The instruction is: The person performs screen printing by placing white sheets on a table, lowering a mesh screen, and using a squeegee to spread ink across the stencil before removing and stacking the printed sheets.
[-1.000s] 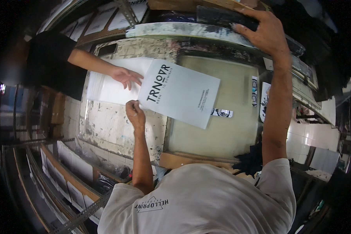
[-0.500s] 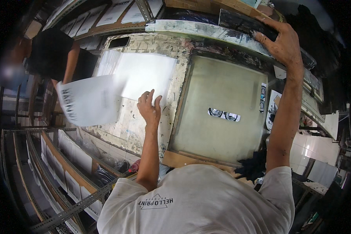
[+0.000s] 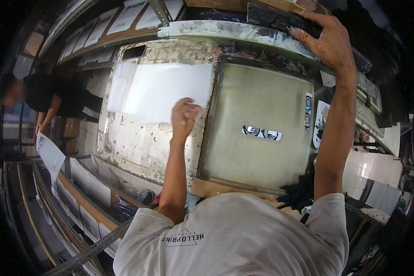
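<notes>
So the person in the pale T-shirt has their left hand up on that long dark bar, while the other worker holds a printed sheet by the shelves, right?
Not quite: the head view shows the right hand on the dark bar; the left hand is by the white sheet. The rest stands.

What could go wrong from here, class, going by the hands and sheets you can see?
The left hand, blurred at the edge of the white sheets, might crease or shift them. The right hand grips a dark block, which could slip. The co-worker's printed sheet, hanging beside the rack, may bend or snag.
</notes>
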Available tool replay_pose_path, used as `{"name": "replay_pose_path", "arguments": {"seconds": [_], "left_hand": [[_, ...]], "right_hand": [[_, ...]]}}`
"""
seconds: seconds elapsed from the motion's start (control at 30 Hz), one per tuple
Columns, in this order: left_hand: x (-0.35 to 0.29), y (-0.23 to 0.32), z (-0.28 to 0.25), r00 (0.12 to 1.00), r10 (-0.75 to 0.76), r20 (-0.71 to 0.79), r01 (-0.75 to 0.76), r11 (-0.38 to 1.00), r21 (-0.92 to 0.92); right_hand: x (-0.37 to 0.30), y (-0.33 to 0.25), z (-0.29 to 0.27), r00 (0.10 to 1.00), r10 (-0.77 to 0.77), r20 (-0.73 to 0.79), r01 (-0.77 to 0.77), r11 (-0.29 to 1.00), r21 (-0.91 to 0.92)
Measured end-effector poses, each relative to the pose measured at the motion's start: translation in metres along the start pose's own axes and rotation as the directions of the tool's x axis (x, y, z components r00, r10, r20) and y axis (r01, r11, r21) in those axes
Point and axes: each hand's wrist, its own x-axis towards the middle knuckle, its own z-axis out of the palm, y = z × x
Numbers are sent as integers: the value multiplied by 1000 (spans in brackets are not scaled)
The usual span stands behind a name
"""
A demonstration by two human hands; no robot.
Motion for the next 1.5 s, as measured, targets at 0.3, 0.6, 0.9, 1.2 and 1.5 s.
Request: {"name": "replay_pose_path", "arguments": {"seconds": [0.3,0.6,0.9,1.2,1.5], "left_hand": [[-11,18,106,894,26,447,-237,874,423],[50,36,228,721,190,667,-433,874,219],[23,64,254,656,243,715,-479,866,144],[10,70,252,663,245,707,-463,877,131],[5,71,240,674,297,677,-500,857,122]], "right_hand": [[10,-36,-39,998,15,58,-28,975,221],[13,-40,-29,998,55,37,-61,979,194],[22,-33,-37,979,64,193,-108,968,226],[19,-27,-21,999,1,49,-11,979,202],[11,-42,-34,989,99,107,-118,977,180]]}}
